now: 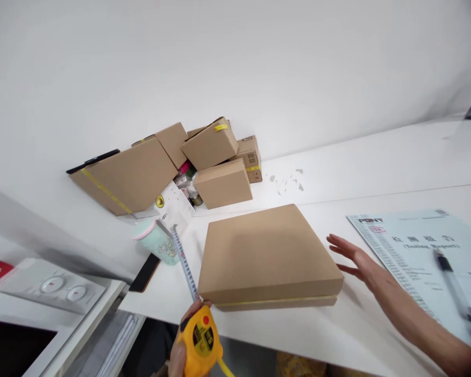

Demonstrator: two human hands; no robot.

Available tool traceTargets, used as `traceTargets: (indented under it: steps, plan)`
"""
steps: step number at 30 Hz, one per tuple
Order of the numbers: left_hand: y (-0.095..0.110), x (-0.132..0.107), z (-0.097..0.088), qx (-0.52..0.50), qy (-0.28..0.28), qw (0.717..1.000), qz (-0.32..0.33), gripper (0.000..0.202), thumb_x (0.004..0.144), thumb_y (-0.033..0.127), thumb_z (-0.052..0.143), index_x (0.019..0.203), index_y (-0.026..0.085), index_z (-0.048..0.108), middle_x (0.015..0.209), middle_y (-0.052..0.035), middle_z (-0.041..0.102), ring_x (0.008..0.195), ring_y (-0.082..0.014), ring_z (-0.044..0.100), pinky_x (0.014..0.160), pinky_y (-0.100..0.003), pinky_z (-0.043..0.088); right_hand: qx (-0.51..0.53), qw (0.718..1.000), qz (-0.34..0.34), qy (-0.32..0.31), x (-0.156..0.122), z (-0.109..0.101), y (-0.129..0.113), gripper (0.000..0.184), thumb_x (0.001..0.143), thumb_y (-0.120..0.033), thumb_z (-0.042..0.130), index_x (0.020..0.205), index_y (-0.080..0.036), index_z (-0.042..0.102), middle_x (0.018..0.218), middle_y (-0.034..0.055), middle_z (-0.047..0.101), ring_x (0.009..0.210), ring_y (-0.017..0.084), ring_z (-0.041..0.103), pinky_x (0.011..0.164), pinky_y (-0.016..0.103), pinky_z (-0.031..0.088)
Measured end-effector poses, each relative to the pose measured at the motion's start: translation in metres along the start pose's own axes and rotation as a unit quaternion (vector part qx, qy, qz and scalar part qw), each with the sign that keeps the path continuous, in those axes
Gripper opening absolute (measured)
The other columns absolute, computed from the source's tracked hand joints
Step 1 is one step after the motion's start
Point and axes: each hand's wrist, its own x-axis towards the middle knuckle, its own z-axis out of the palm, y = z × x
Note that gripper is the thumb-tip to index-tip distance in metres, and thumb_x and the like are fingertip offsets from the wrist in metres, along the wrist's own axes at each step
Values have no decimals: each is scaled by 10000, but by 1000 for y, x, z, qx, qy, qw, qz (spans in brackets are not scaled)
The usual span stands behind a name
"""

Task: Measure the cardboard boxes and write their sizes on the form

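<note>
A flat brown cardboard box [267, 254] lies on the white table [377, 173] in front of me. My left hand [180, 351] grips a yellow tape measure [200, 340] at the table's near edge. Its blade [183, 259] runs out along the box's left side. My right hand [357, 259] hovers just right of the box, fingers spread and holding nothing.
A heap of small cardboard boxes [215, 162] leans against the wall at the back. A mint-green cup [159, 243] and a dark phone [144, 273] lie left of the flat box. A printed report sheet [419, 251] with a pen [455, 290] lies at the right.
</note>
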Motion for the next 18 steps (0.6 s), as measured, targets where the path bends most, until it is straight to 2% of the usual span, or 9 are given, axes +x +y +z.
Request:
traceTargets:
  steps: [2,4,6,8,11,13,16,18]
  plan:
    - [-10,3,6,-72,25,997,0,628,759,676,702,1150,192,780,1203,-128,764,1310,-388,589,1033,-399,531,-33,998,-53,-6,-14,5,-10,632,956,-691,397,1527,-433,474,1596,1,493,1398,363,516,1089,529,504]
    - [-6,11,10,-94,16,995,20,637,749,647,709,1180,182,768,1209,-128,763,1253,-389,632,994,-400,555,-60,992,-107,-11,-20,6,-27,637,939,-664,470,1532,-429,472,1582,7,503,1385,355,526,1015,457,568]
    - [8,22,15,-94,2,995,39,646,714,636,719,1183,194,766,1195,-121,770,1197,-396,665,909,-407,598,-70,987,-142,-3,-20,5,-46,630,925,-645,520,1515,-424,491,1511,43,556,1232,333,634,845,391,631]
    - [24,32,28,-89,0,995,44,646,677,645,721,1125,184,785,1145,-132,785,1129,-395,699,836,-402,622,-78,985,-154,28,-12,4,-61,591,919,-637,544,1466,-414,526,1429,67,594,1054,299,691,694,361,626]
    - [39,36,58,-57,-10,996,65,657,629,633,770,1074,151,794,1103,-156,791,1080,-374,720,819,-371,620,-114,979,-150,83,6,6,-74,484,905,-631,586,1314,-372,584,1435,65,579,968,275,686,634,357,587]
    - [41,29,78,-36,-21,994,106,660,634,621,806,1104,158,783,1136,-155,783,1131,-368,700,846,-356,609,-144,973,-150,99,19,10,-78,442,899,-637,594,1236,-350,591,1429,64,590,1004,291,671,657,373,573]
    - [36,8,98,-6,-50,984,170,688,656,680,808,1134,186,777,1259,-154,738,1255,-421,618,844,-382,608,-166,962,-189,103,37,17,-84,411,882,-645,608,1143,-327,599,1367,65,638,1199,340,587,847,450,551]
    - [30,-7,107,14,-116,977,180,680,669,731,781,1095,201,797,1241,-160,736,1265,-455,598,854,-424,599,-166,958,-215,87,49,21,-88,384,883,-635,605,1089,-311,600,1342,63,653,1253,346,545,953,491,498]
